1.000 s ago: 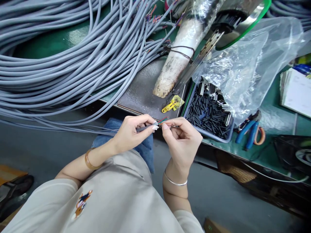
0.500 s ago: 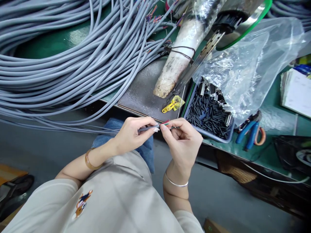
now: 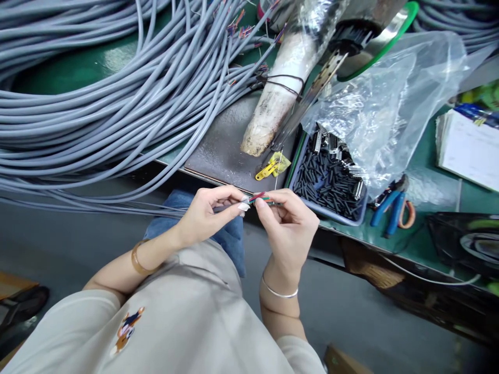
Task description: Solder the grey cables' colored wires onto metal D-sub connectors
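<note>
My left hand [image 3: 212, 214] pinches the end of a grey cable [image 3: 222, 208] between thumb and fingers, just in front of the bench edge. Thin coloured wires [image 3: 258, 198], red, green and orange among them, come out of the cable end. The thumb and fingers of my right hand [image 3: 290, 218] are closed on these wires, a short way right of my left fingertips. Above the hands, a yellow tool [image 3: 266, 170] lies on a dark board [image 3: 218, 150].
Bundled grey cables [image 3: 97, 119] cover the bench's left side. A blue tray [image 3: 360, 215] holds black sleeves and metal connectors beside a clear plastic bag [image 3: 401, 104]. Farther right are blue-handled pliers [image 3: 395, 210] and papers [image 3: 473, 148]. A wrapped white tube [image 3: 273, 109] overhangs the board.
The coloured wires show more between my fingertips, with my hands slightly farther apart. The whole view has shifted, so the bench things appear farther left.
</note>
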`<state>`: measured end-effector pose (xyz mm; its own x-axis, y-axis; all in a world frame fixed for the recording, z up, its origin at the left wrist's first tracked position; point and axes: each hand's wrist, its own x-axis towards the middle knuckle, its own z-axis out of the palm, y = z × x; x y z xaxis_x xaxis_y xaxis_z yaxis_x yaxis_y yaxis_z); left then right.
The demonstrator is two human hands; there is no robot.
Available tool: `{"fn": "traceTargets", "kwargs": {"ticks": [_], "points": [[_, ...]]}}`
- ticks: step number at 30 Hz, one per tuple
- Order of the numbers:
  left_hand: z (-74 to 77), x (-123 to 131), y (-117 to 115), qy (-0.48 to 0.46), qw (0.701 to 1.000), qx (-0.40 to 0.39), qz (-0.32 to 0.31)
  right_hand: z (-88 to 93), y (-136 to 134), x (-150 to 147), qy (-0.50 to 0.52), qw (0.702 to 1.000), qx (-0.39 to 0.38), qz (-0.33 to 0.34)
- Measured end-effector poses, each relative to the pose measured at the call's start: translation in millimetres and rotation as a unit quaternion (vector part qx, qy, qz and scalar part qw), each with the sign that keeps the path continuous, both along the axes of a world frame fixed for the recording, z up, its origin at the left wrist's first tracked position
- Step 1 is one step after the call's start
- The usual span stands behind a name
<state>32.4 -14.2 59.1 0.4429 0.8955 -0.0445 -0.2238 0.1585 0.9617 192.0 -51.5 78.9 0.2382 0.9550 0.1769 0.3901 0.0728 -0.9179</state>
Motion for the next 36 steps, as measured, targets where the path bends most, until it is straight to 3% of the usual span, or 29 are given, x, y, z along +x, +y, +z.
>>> {"fn": "traceTargets", "kwargs": {"ticks": [8,21,25,30,36], "points": [[2.1,-3,0,0.072,0.996,0.055,-0.017,3.5,-2,3,-0.044,0.999,0.010,0.013],[2.4,-2,-1,0.040,0.998,0.049,-0.013,-2.6,0,3,0.016,0.999,-0.026,0.008],[-0.8,-3,-3,0.067,0.990,0.119,0.034,-4.0,0,3,-0.017,1.000,0.001,0.004],[-4.1,-3,-2,0.118,0.946,0.284,0.102,-12.5,-4,5,-0.080,0.992,0.096,0.021],[-9.1,-1,-4,0.124,0.932,0.321,0.116,-22.6,-6,7,-0.098,0.983,0.151,0.022]]}}
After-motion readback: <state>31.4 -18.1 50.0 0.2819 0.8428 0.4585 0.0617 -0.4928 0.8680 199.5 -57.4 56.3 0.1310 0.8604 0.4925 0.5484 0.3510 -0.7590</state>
